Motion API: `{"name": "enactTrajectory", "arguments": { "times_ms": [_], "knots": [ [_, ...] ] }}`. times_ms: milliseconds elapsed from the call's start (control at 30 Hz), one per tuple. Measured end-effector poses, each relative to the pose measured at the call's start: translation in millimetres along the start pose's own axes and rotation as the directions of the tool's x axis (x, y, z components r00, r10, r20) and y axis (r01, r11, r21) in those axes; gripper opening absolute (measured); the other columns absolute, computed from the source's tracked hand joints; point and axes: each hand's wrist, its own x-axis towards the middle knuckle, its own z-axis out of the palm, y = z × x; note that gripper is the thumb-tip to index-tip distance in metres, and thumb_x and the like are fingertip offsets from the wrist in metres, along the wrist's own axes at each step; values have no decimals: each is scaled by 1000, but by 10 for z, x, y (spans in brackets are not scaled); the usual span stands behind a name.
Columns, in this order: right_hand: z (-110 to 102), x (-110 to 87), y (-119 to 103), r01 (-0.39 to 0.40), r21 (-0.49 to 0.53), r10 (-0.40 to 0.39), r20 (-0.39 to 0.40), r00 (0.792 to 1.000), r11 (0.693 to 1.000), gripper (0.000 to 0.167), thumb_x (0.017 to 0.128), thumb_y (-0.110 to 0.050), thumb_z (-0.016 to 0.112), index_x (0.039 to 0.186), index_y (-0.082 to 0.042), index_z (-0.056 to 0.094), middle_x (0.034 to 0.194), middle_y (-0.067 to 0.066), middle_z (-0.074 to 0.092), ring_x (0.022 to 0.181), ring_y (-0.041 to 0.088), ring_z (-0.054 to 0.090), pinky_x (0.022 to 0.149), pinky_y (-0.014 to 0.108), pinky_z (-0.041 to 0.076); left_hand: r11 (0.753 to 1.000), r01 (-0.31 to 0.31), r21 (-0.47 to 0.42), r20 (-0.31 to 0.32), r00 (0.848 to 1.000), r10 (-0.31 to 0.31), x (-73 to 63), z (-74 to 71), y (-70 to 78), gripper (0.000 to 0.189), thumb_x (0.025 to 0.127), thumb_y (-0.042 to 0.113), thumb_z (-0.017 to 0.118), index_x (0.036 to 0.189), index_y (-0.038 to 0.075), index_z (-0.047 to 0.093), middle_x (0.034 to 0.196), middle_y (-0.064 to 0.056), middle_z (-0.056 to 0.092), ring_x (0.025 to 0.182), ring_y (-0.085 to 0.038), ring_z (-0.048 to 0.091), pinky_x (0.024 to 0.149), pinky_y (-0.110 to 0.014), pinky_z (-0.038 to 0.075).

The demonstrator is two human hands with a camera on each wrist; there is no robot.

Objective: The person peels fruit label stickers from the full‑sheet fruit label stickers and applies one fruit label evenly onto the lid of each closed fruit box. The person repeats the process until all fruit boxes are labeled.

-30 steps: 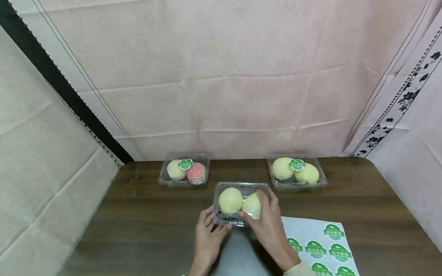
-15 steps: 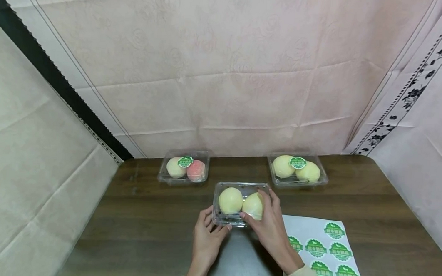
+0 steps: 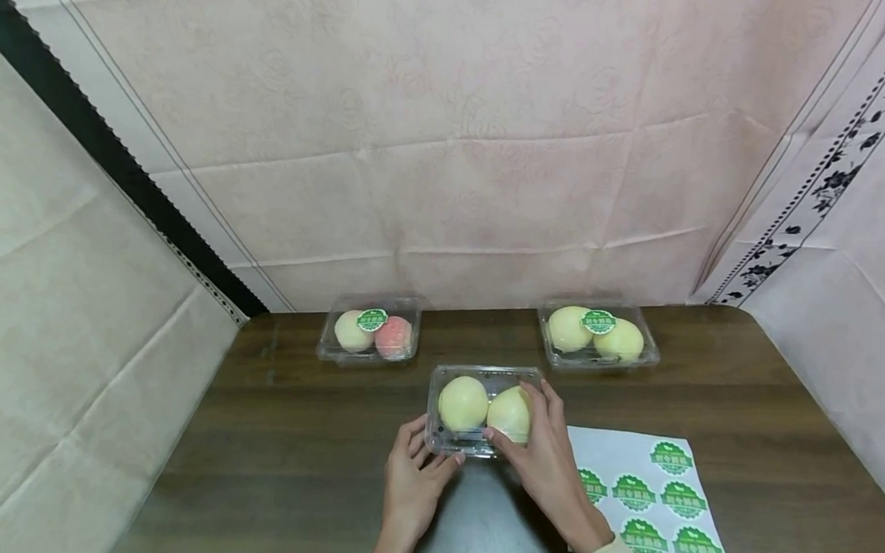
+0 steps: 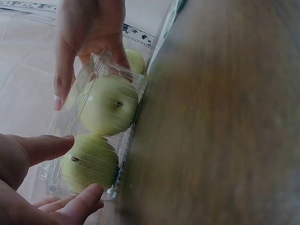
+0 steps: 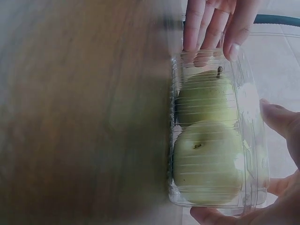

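A clear plastic clamshell box [image 3: 485, 372] lies on the table, holding two pale yellow-green round fruits [image 3: 462, 403], each with a stem or stem hollow showing in the wrist views. My left hand [image 3: 415, 484] holds its left end, thumb at the front corner and fingers along the side. At the right end my right hand [image 3: 542, 449] grips the box, fingers reaching over the lid and thumb at the front edge. Seen from the right wrist, the ribbed side of the box [image 5: 206, 117] faces the camera. No label shows on this box.
Behind stand two similar boxes with green stickers: a left box [image 3: 329, 350] with one pale and one pink-red fruit, a right box [image 3: 644, 358] with two pale ones. A white sheet [image 3: 629, 449] of several green round stickers lies right. Light cloth [image 3: 447, 185] hangs behind.
Both hands keep their hold on the box, which stays nearly still. The view shifts very slightly; nothing is picked up or let go.
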Motion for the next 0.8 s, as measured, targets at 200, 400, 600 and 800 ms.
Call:
{"name": "enactTrajectory", "arguments": {
  "times_ms": [200,400,600,800],
  "knots": [
    [-13,-39,12,2,8,-2,-2,1000,1000,86,86,-25,90,154,-1,43,163,35,24,143,56,40,110,70,41,1000,11,-1,14,1000,-11,-27,-25,11,75,80,-10,86,145,-7,49,140,-32,61,129,-43,63,99,-43,58],
    [-32,-84,5,-4,21,4,-9,1000,1000,86,86,-25,91,154,-2,44,163,34,26,142,55,42,110,69,43,1000,18,6,20,1000,-18,-58,-34,7,77,80,-10,86,146,-7,48,141,-32,61,129,-42,63,98,-40,59],
    [-42,-148,-24,-12,16,12,-17,1000,1000,84,85,-23,91,153,-2,45,162,34,28,140,55,45,106,69,45,999,29,-21,26,999,-29,-103,-46,13,77,80,-11,86,146,-8,47,142,-33,59,130,-42,62,97,-38,59],
    [-30,-223,-52,-26,14,27,-21,999,1000,85,85,-25,91,153,-3,46,163,33,28,139,55,46,105,68,47,998,48,-45,33,998,-47,-160,-71,19,77,80,-12,85,147,-9,46,144,-34,57,132,-43,60,98,-37,59]
  ]
}}
